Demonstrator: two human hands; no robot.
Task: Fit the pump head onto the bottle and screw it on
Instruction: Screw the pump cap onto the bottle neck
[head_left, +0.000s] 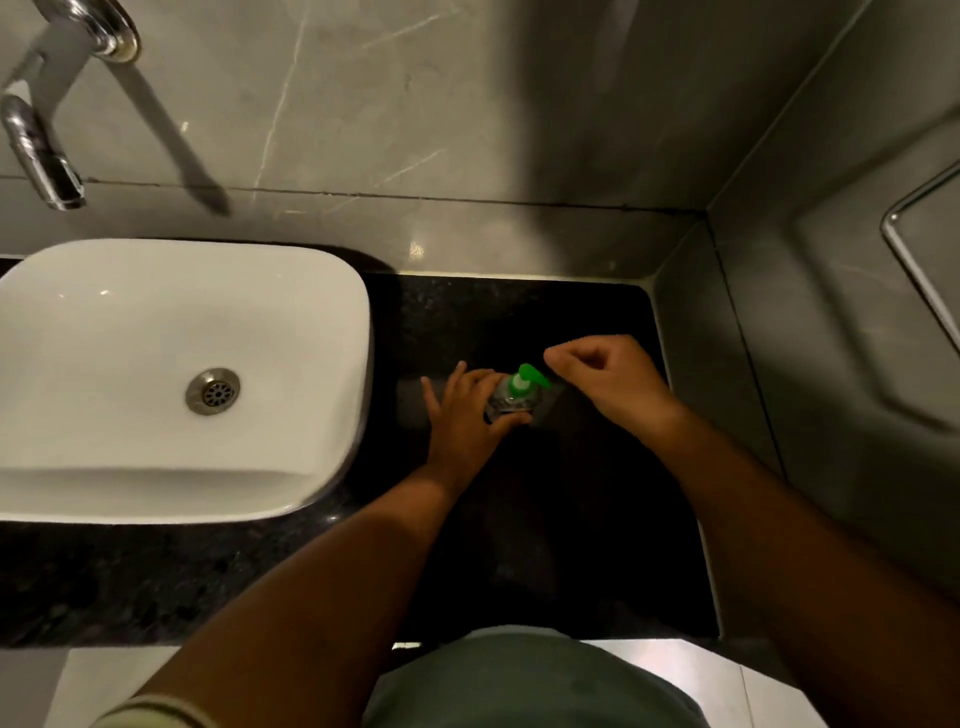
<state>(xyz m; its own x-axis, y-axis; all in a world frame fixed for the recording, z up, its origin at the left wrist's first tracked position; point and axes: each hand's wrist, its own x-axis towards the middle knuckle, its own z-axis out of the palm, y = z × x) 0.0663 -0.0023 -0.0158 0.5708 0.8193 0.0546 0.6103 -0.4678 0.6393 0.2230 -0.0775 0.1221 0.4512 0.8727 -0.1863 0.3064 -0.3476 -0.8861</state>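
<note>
A small clear bottle (506, 401) stands upright on the black counter (519, 312), right of the sink. A green pump head (527, 379) with a white collar sits on its neck, nozzle pointing right. My left hand (462, 415) wraps the bottle's body from the left, thumb at the front and fingers behind. My right hand (608, 384) hovers just right of the pump, fingers loosely curled and apart from it, holding nothing.
A white rectangular basin (322, 322) with a metal drain fills the left of the counter. A chrome wall tap (41, 150) hangs above it. Grey tiled walls close the back and right. The counter's front edge lies near my body.
</note>
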